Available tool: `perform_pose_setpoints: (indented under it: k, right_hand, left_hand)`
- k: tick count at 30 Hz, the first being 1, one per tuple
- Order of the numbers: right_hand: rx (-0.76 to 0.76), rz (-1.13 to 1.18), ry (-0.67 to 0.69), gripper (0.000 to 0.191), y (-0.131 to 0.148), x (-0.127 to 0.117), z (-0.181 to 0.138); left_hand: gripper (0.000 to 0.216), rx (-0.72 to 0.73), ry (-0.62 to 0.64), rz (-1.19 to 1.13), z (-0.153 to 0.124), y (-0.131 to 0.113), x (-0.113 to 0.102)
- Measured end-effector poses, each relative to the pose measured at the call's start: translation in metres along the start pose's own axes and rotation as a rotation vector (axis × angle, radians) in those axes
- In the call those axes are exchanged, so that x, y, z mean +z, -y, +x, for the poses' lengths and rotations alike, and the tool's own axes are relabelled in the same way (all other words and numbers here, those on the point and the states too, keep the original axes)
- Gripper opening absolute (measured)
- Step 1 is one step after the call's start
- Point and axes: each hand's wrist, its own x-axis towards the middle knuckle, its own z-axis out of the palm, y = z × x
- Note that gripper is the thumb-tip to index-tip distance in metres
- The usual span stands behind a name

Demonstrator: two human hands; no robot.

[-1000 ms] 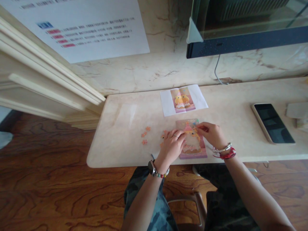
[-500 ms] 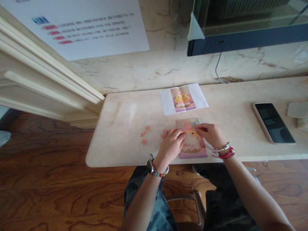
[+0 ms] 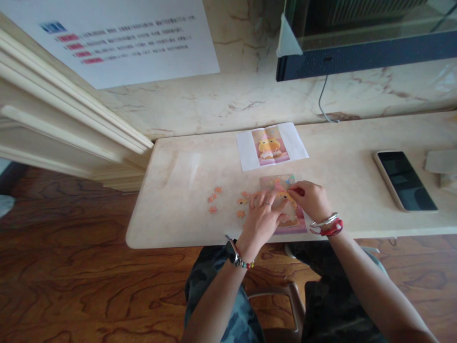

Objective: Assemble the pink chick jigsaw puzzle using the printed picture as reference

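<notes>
A jigsaw puzzle point(image 3: 302, 224) with a yellow cartoon figure and a pink border lies near the table's front edge. Over its left part rests my left hand point(image 3: 262, 216), open, fingers spread flat and hiding much of the picture. My right hand point(image 3: 314, 199) is at the puzzle's upper right, thumb and index finger pinched together; what they hold, if anything, is too small to make out. Just left of my left hand lie loose orange puzzle pieces point(image 3: 241, 214), one showing a dark spot. Farther left is another small group of orange pieces point(image 3: 213, 209).
Behind the puzzle lies a creased paper sheet point(image 3: 300, 147) printed with a yellow cartoon picture. A phone-like device point(image 3: 405, 181) rests at the right of the pale table point(image 3: 160, 205). Above hangs a dark-framed screen point(image 3: 357, 57) with a cable point(image 3: 321, 102).
My left hand has shifted right over the puzzle and its fingers have spread, uncovering loose pieces to its left. The right hand stays pinched at nearly the same spot.
</notes>
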Motion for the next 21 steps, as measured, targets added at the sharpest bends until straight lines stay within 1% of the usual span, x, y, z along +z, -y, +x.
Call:
perform_pose_setpoints:
  k: [3,7,12,17,21]
  right_hand:
    - [-0.013,-0.003,-0.003,0.01,-0.0013,0.0005,0.0]
    - [-0.05,-0.009,0.005,0.013,-0.003,0.0026,-0.0006]
    - [-0.073,-0.029,0.018,0.014,-0.0057,0.0067,-0.0028]
    - [-0.108,0.051,0.044,0.011,-0.0075,0.0032,-0.0031]
    - [-0.076,0.066,0.053,0.009,-0.0064,0.0021,-0.0019]
  left_hand:
    - [0.033,0.021,0.01,-0.011,0.0004,0.0015,0.0007]
    - [0.033,0.032,0.02,-0.03,0.0006,0.0031,0.0008]
    - [0.032,0.021,0.007,-0.044,0.0008,0.0027,0.0016]
    - [0.032,0.016,0.004,-0.053,0.0007,0.0037,0.0038]
    - [0.032,0.01,0.011,-0.051,0.001,0.0046,0.005]
